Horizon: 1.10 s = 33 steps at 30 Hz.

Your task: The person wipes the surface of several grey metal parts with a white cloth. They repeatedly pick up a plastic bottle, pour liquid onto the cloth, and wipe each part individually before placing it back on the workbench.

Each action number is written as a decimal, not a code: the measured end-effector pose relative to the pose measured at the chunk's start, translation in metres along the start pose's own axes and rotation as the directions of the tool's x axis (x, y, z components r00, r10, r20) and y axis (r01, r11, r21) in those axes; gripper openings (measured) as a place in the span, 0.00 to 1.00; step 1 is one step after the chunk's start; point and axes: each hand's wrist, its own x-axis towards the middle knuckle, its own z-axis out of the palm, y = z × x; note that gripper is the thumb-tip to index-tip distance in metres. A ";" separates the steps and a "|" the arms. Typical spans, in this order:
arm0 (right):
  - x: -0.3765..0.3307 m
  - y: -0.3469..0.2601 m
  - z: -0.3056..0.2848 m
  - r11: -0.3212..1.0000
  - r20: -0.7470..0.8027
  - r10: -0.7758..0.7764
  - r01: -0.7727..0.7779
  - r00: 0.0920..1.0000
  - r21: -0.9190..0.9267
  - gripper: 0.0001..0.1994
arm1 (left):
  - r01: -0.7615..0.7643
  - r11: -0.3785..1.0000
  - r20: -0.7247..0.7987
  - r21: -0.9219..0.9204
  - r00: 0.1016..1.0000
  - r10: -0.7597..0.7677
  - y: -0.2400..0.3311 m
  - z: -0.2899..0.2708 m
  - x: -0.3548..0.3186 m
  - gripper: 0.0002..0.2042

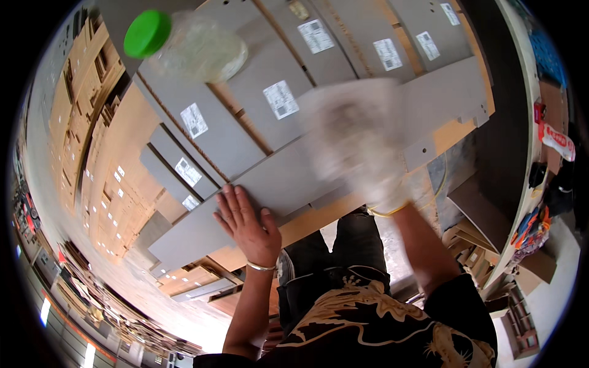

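A long grey board lies slantwise across several other grey panels. Flat on its near left part rests my bare left hand, fingers stretched out, a bangle at the wrist. My right hand, in a white work glove with a yellow cuff, is over the board's right half and smeared by motion. It presses on a whitish cloth with a brownish smudge; the fingers do not show clearly. Beyond my left hand, a clear plastic jar with a green lid lies on its side on the panels.
Grey panels with white labels spread beyond the board, brown edges showing between them. At left are stacks of wood-coloured boards. A shelf edge with gloves and small items runs along the right. Offcuts lie below it.
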 end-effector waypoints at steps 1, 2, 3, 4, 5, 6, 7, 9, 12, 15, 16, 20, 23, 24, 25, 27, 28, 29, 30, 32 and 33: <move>-0.006 0.033 -0.018 0.991 -0.082 0.074 -0.082 0.994 -0.102 0.24 | 0.031 0.999 -0.011 0.016 0.999 -0.031 -0.012 -0.002 -0.006 0.34; -0.012 0.066 -0.046 0.958 -0.161 0.142 -0.176 0.977 -0.226 0.24 | 0.051 0.999 -0.019 0.013 0.999 -0.051 -0.022 -0.002 -0.008 0.34; -0.017 0.095 -0.063 0.904 -0.233 0.188 -0.261 0.954 -0.339 0.24 | 0.069 0.997 -0.031 0.015 0.997 -0.069 -0.030 -0.002 -0.010 0.34; -0.019 0.111 -0.069 0.837 -0.294 0.208 -0.326 0.933 -0.440 0.24 | 0.031 0.999 -0.028 -0.009 0.999 -0.031 -0.036 -0.002 -0.009 0.33; -0.017 0.110 -0.061 0.792 -0.328 0.200 -0.350 0.923 -0.501 0.24 | 0.022 1.000 -0.045 -0.004 0.999 -0.022 -0.037 0.001 -0.009 0.33; -0.012 0.093 -0.046 0.805 -0.340 0.191 -0.346 0.921 -0.482 0.24 | 0.013 1.000 -0.063 0.002 0.998 -0.013 -0.038 0.004 -0.010 0.33; -0.008 0.067 -0.025 0.866 -0.329 0.194 -0.319 0.924 -0.385 0.23 | 0.001 1.000 -0.080 0.012 0.997 0.000 -0.039 0.006 -0.010 0.33; -0.003 -0.008 0.030 0.975 -0.185 0.190 -0.208 0.964 -0.083 0.23 | 0.007 1.000 -0.061 -0.010 0.998 -0.007 -0.041 0.006 -0.008 0.32; 0.012 -0.115 0.097 0.996 0.059 -0.082 0.081 0.995 0.021 0.23 | -0.011 0.960 -0.127 -0.280 0.992 -0.026 -0.053 -0.002 -0.013 0.32; 0.024 -0.138 0.111 0.944 0.052 -0.265 0.247 0.963 0.218 0.22 | 0.087 0.946 -0.172 -0.312 0.974 -0.146 -0.078 -0.004 -0.029 0.30; 0.022 -0.126 0.101 0.932 0.069 -0.307 0.285 0.949 0.222 0.22 | 0.106 0.967 -0.165 -0.233 0.975 -0.147 -0.089 -0.004 -0.033 0.29; 0.002 -0.024 0.022 0.996 0.127 -0.086 0.089 0.988 -0.012 0.23 | 0.138 0.989 -0.161 -0.043 0.977 -0.143 -0.089 -0.001 -0.051 0.30; 0.001 0.061 -0.044 0.898 -0.153 0.330 -0.260 0.931 0.355 0.19 | 0.088 0.996 -0.176 -0.020 0.980 -0.090 -0.089 0.003 -0.047 0.31; 0.015 0.062 -0.056 0.871 -0.250 0.397 -0.277 0.883 0.405 0.19 | 0.064 0.998 -0.178 -0.017 0.982 -0.066 -0.091 0.002 -0.046 0.31; 0.016 0.050 -0.053 0.896 -0.337 0.388 -0.265 0.858 0.357 0.18 | 0.062 0.998 -0.176 -0.003 0.982 -0.061 -0.094 0.002 -0.051 0.30; 0.019 0.013 -0.021 0.986 -0.360 0.167 -0.163 0.918 0.041 0.18 | 0.039 0.999 -0.187 0.021 0.982 -0.034 -0.097 0.005 -0.048 0.30; 0.012 -0.007 0.017 0.999 -0.282 0.042 -0.041 0.959 0.008 0.20 | 0.016 0.999 -0.190 0.046 0.982 -0.007 -0.095 0.006 -0.043 0.29; 0.007 -0.028 0.056 0.996 -0.192 -0.085 0.086 0.978 0.000 0.24 | 0.002 1.000 -0.172 0.029 0.985 0.003 -0.094 0.006 -0.041 0.29; 0.026 -0.071 0.059 0.985 0.334 -0.098 0.139 0.938 -0.103 0.24 | 0.006 1.000 -0.158 0.022 0.987 -0.002 -0.099 0.002 -0.044 0.29; 0.020 -0.118 0.091 0.927 0.185 -0.355 0.371 0.916 -0.057 0.22 | -0.041 0.998 -0.147 0.056 0.988 0.049 -0.110 -0.002 -0.037 0.28; 0.012 -0.121 0.118 0.896 0.082 -0.439 0.443 0.895 -0.030 0.21 | -0.056 0.996 -0.153 0.066 0.986 0.065 -0.115 -0.002 -0.036 0.28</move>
